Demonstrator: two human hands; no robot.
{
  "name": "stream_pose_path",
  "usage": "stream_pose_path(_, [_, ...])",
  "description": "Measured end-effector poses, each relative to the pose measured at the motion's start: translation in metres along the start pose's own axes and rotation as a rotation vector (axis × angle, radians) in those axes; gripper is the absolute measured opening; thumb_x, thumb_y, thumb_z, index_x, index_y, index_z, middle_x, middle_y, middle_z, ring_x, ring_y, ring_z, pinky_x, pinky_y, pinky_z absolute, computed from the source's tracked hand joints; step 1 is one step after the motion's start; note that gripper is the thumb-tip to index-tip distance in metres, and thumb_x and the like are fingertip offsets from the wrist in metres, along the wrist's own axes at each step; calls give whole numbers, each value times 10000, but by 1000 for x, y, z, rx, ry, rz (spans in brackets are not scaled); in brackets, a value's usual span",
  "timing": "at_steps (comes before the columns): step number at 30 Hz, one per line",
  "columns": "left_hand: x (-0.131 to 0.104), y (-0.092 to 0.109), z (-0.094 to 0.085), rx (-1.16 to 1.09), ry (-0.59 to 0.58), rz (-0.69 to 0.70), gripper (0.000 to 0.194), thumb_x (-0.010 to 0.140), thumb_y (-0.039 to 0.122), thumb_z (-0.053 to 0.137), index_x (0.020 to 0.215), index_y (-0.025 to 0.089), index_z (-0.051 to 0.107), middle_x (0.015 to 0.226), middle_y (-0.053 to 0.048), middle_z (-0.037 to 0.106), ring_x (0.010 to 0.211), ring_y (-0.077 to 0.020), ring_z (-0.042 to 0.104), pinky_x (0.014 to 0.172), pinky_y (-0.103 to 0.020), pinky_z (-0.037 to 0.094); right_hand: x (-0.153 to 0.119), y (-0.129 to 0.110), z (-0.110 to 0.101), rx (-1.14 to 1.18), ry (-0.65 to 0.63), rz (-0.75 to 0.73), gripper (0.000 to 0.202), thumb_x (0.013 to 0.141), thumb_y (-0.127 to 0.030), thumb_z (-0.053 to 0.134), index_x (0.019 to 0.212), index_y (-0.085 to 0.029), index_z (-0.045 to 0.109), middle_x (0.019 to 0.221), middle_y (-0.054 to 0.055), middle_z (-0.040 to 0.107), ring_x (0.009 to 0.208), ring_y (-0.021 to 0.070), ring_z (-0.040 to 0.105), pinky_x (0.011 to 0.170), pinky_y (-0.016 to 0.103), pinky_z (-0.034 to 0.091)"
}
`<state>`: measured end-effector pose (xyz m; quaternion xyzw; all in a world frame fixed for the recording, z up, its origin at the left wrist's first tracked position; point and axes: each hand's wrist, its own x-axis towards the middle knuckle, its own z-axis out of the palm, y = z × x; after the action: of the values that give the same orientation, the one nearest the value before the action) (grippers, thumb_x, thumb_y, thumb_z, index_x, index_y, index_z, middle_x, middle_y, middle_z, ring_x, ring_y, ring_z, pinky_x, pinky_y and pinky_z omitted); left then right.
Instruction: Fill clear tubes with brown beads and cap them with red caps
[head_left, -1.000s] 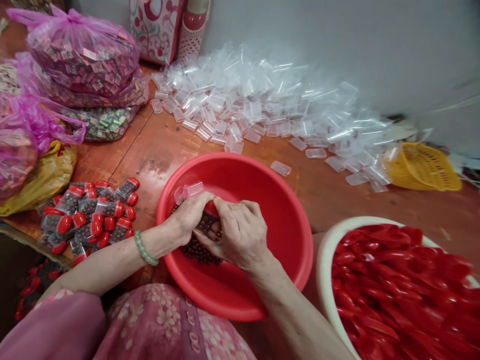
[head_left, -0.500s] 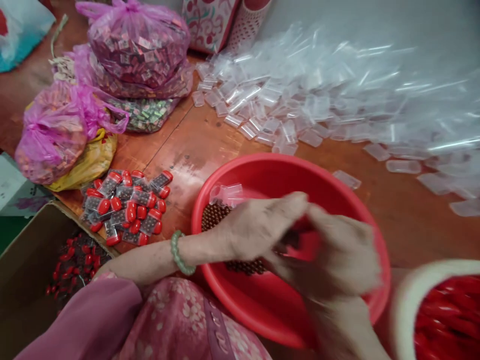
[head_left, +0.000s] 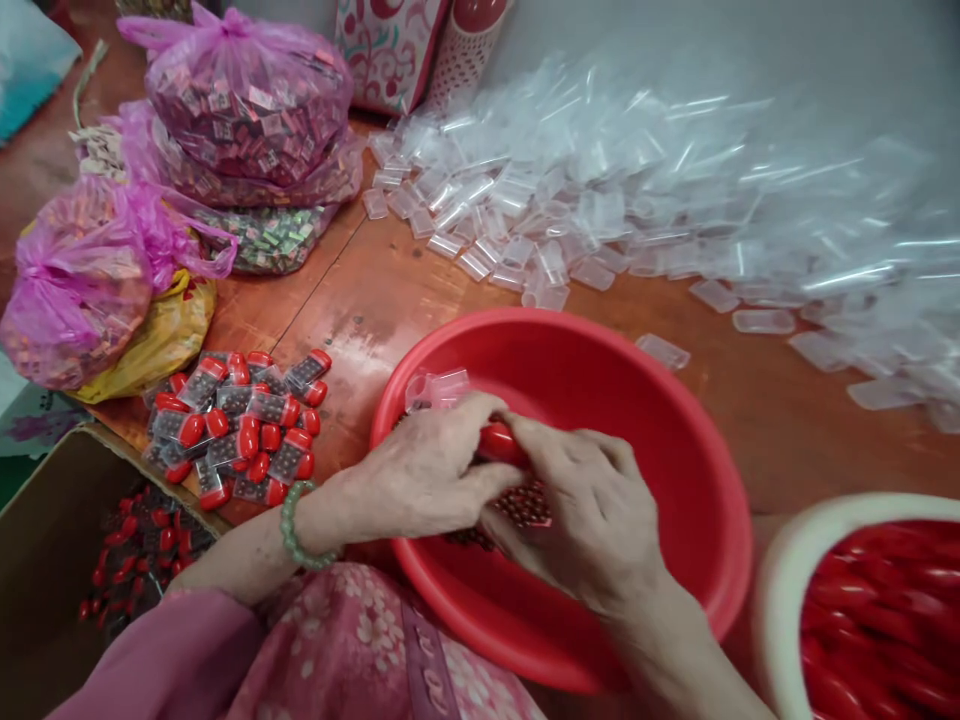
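Observation:
My left hand (head_left: 431, 465), with a green bead bracelet at the wrist, and my right hand (head_left: 581, 500) meet over a red basin (head_left: 652, 400). Between their fingertips they grip one red cap (head_left: 499, 443); whether a clear case is joined to it is hidden by the fingers. Brown beads (head_left: 525, 505) lie in the basin below, partly covered by both hands. A few clear cases (head_left: 442, 387) rest at the basin's left inner side, just behind my left hand.
Capped bead cases (head_left: 247, 420) are heaped left of the basin. A cardboard box (head_left: 56, 475) stands at the lower left, filled bags (head_left: 247, 110) behind. Clear cases (head_left: 517, 190) cover the back. A pale tub (head_left: 780, 580) of red pieces stands at right.
Both hands have come together around the red cap, which now shows clearly between them. My right hand was blurred and farther right. The whole view has shifted slightly.

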<state>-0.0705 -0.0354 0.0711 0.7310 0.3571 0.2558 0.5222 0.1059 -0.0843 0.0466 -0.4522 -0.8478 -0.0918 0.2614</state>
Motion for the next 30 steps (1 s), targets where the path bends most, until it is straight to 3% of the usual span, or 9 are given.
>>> stream_pose_path(4, [-9,-23,-23,52,280,-28,386,872,282,588,1244,182,565,1008,-60,725,816,-177,690,729,-293,556,12,24,4,223,-178,203,883,893,-493,594,1553,-164,109,1337,219,577,1041,275,670,843,428,548])
stream_pose_path(8, [-21,-56,-65,409,514,-219,328,861,357,583,1142,197,636,883,-40,723,699,-178,665,649,-285,514,17,60,27,235,-583,391,427,941,-317,518,1339,-161,518,1147,137,702,997,256,687,841,381,534])
stream_pose_path(11, [-25,-77,-90,697,566,-401,360,875,394,525,1147,187,637,868,-67,714,753,-237,677,700,-340,505,25,73,49,168,-819,440,326,926,-308,533,1198,-144,609,1132,139,704,999,269,678,823,352,506])
stream_pose_path(15, [-26,-98,-107,954,527,-580,366,889,377,457,1122,146,619,911,-147,697,882,-341,674,765,-457,499,38,71,68,107,-901,500,400,873,-433,621,1137,-133,592,1094,142,702,943,261,671,741,312,474])
stream_pose_path(17, [-27,-106,-110,980,504,-589,351,882,369,472,1098,128,608,971,-179,675,978,-374,650,807,-503,490,40,69,71,121,-919,477,373,847,-415,663,1092,-141,598,1068,129,699,918,247,662,725,297,459])
stream_pose_path(20, [-29,-110,-111,937,527,-495,327,867,365,530,1078,127,604,1102,-191,622,1166,-415,559,915,-568,443,37,68,73,162,-949,404,307,844,-400,675,1022,-155,621,1032,112,685,912,233,642,747,295,447])
stream_pose_path(23, [-27,-102,-105,891,555,-388,311,886,381,532,1080,149,606,1188,-185,595,1237,-422,501,986,-609,400,32,67,72,213,-965,354,290,856,-379,664,1046,-165,621,1059,109,666,944,222,623,790,298,450])
stream_pose_path(26, [-21,-85,-83,789,534,-236,337,914,408,506,1139,171,589,1229,-157,605,1221,-358,530,1040,-575,410,28,67,70,230,-958,352,266,852,-289,641,1081,-156,618,1094,119,640,967,221,608,824,303,458])
stream_pose_path(30, [-12,-70,-40,491,449,-103,518,899,447,545,1303,125,499,1338,-168,570,1247,-305,543,1064,-509,443,25,76,64,184,-905,406,375,800,-213,617,1160,-111,609,1122,152,595,995,252,589,876,343,468])
